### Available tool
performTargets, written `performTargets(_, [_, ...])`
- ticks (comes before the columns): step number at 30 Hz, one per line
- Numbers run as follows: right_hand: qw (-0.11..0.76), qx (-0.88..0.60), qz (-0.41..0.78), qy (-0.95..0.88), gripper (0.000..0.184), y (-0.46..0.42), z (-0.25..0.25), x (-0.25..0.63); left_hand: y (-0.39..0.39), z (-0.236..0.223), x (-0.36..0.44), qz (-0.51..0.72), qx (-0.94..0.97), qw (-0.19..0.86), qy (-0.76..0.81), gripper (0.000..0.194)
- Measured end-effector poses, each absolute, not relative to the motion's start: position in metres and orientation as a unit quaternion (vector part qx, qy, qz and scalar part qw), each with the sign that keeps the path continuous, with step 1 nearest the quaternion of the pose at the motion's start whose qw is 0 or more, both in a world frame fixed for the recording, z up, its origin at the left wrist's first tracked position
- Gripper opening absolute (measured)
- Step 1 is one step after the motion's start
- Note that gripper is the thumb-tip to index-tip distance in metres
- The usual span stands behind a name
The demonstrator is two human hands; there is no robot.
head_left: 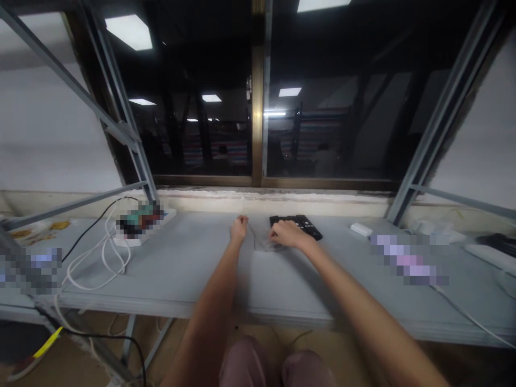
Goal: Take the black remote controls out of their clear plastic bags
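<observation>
My left hand [239, 229] is pinched shut above the grey table, at one end of a thin brownish cord [253, 237]. The cord hangs down from those fingers and bends across the tabletop toward my right hand [288, 235]. The right hand's fingers are closed and point down at the cord's other part, where a pale, see-through patch also shows; what exactly they grip is partly hidden. Just behind that hand lies a flat black object [312, 228] with small light marks, like a keypad or a sectioned tray. The hand covers its front left part.
A white power strip [139, 240] with looped white cables [105, 263] lies at left. To the right are a small white block [361, 230] and a blurred purple item [405, 259] with a cord. Metal posts [439, 113] frame both sides; a dark window [322, 140] stands behind.
</observation>
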State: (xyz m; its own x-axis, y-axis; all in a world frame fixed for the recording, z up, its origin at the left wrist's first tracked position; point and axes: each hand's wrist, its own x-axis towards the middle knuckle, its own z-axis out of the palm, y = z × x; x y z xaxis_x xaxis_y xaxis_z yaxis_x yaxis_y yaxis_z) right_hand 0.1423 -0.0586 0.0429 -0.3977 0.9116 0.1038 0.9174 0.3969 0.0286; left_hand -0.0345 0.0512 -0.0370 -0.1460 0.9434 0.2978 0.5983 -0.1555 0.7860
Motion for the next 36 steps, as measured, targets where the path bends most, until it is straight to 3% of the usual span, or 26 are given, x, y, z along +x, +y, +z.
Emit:
performTargets(6, [0.042, -0.539, -0.1, -0.835, 0.019, -0.056, 0.041, 0.13, 0.049, -0.036, -0.034, 0.441, 0.614, 0.188, 0.627, 0.026])
performTargets(10, [0.159, -0.569, -0.137, -0.795, 0.022, -0.052, 0.038, 0.12, 0.047, -0.031, -0.033, 0.47, 0.577, 0.177, 0.644, 0.029])
performTargets(13, [0.276, -0.589, -0.127, -0.749, 0.022, -0.051, 0.027, 0.116, 0.048, -0.027, -0.025, 0.497, 0.541, 0.236, 0.636, 0.046])
performTargets(16, [0.326, -0.568, -0.098, -0.749, 0.021, -0.051, 0.01, 0.115, 0.048, -0.021, -0.009, 0.535, 0.506, 0.38, 0.559, 0.071])
performTargets(20, [0.293, -0.537, -0.1, -0.785, 0.022, -0.054, -0.002, 0.117, 0.037, -0.011, 0.009, 0.518, 0.44, 0.627, 0.38, 0.1])
performTargets(23, [0.239, -0.544, -0.13, -0.794, 0.023, -0.058, 0.002, 0.12, 0.025, -0.002, 0.011, 0.486, 0.404, 0.717, 0.294, 0.095])
performTargets(29, [0.183, -0.585, -0.13, -0.779, 0.039, -0.059, 0.009, 0.123, 0.01, 0.006, 0.013, 0.515, 0.354, 0.743, 0.24, 0.071])
performTargets(36, [0.13, -0.51, -0.124, -0.841, 0.049, -0.065, 0.006, 0.121, 0.021, -0.003, 0.0, 0.598, 0.239, 0.733, 0.218, 0.062])
